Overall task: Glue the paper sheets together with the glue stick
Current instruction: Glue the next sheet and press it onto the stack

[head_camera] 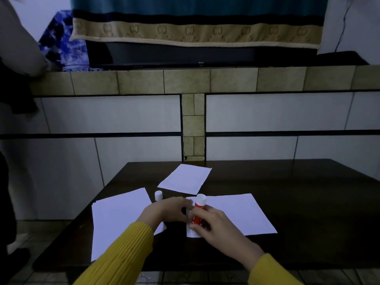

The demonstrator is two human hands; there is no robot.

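Tiled wall (pixel 131 114), white panels with dark bands and a beige tiled ledge, fills the middle of the frame; above it at the top hangs a teal and beige towel (pixel 195 27) over a dark screen (pixel 185 56), with a blue patterned cloth (pixel 63 44) at upper left. Dark table (pixel 298 212), lower centre to lower right, bears all the task items. Paper stack (pixel 115 219), white, lies at the table's lower left with its edges slightly fanned. Right paper sheet (pixel 242 212), white, lies flat at centre right, its left edge under the hands. Far paper sheet (pixel 185 178), white, lies tilted toward the table's back edge, apart from the other two. Yellow ribbed sleeves (pixel 123 254) enter from the bottom of the frame, one on each arm. Right hand (pixel 211 223), lower centre, curls its fingers round the glue stick (pixel 199 210), a red tube with a white top that stands roughly upright over the left edge of the right paper sheet. Left hand (pixel 170 208), just left of the glue stick, reaches toward the tube with its fingertips at that sheet's left edge; whether it pinches the paper or touches the tube cannot be told. White cap (pixel 158 195), small, stands upright on the bare table between the paper stack and the far paper sheet, just beyond the left hand.
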